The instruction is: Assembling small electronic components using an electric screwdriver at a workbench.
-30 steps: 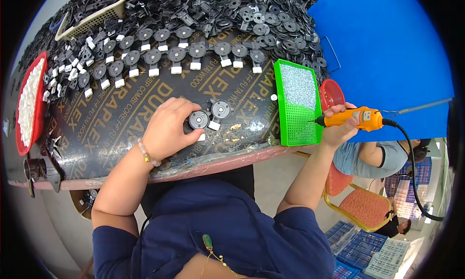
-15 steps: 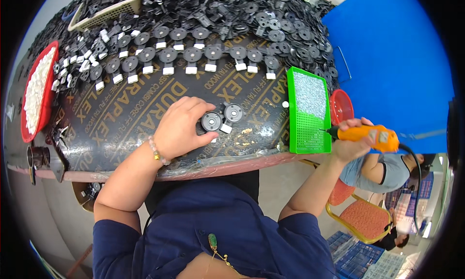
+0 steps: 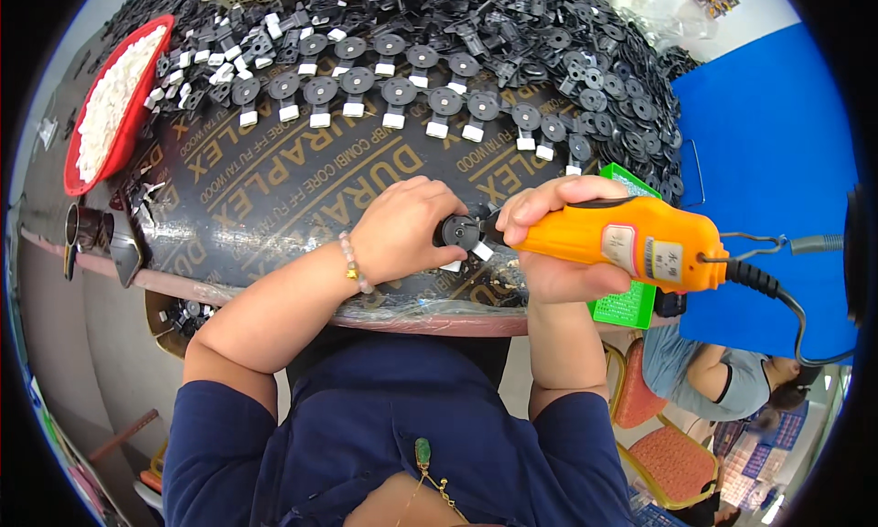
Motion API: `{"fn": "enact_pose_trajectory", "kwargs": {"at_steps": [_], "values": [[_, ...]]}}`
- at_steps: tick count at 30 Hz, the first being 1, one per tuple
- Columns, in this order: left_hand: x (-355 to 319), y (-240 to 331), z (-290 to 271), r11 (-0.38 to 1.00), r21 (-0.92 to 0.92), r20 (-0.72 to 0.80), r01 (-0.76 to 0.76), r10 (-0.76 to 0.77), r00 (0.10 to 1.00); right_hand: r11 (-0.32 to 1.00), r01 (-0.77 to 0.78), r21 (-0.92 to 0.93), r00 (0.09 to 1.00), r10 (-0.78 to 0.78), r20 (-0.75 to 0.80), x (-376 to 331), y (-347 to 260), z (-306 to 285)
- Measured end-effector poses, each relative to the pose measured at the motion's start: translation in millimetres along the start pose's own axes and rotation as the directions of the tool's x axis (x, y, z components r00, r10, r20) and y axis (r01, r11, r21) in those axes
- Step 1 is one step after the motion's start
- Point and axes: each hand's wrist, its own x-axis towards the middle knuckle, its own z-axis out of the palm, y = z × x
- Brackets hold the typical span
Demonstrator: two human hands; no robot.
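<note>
My left hand (image 3: 400, 231) pinches a small black round plastic part (image 3: 455, 238) between thumb and fingers, holding it down on the dark board. Wrapped in my right hand (image 3: 560, 263) is an orange electric screwdriver (image 3: 645, 243), lying sideways with its dark nose pointing left. Its thin bit reaches over the black part's disc; whether it sits in the screw is too small to tell. A white tab (image 3: 483, 252) shows beside the disc. The screwdriver's nose and my right fingers cover most of a second part behind it.
Rows of black discs with white tabs (image 3: 399, 93) curve across the board, before a black parts heap (image 3: 549, 37). A green tray (image 3: 622, 312) stands right, partly behind my right hand. A red basin (image 3: 137, 124) of white pieces lies left. The screwdriver's cord (image 3: 797, 321) trails right.
My right hand has brought the screwdriver leftward from above the green tray to the black part. My left hand keeps its pinch. The whole view has shifted somewhat.
</note>
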Motion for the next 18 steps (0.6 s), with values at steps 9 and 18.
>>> {"fn": "enact_pose_trajectory", "kwargs": {"at_steps": [9, 18], "values": [[-2, -2, 2, 1.0, -0.01, -0.014, 0.003, -0.003, 1.0, 0.994, -0.025, -0.109, 1.0, 0.023, -0.019, 0, 16, 0], [-2, -3, 3, 1.0, -0.003, -0.004, 0.007, -0.007, 1.0, 0.987, -0.035, -0.156, 0.999, 0.039, 0.025, 0, 19, 6]]}}
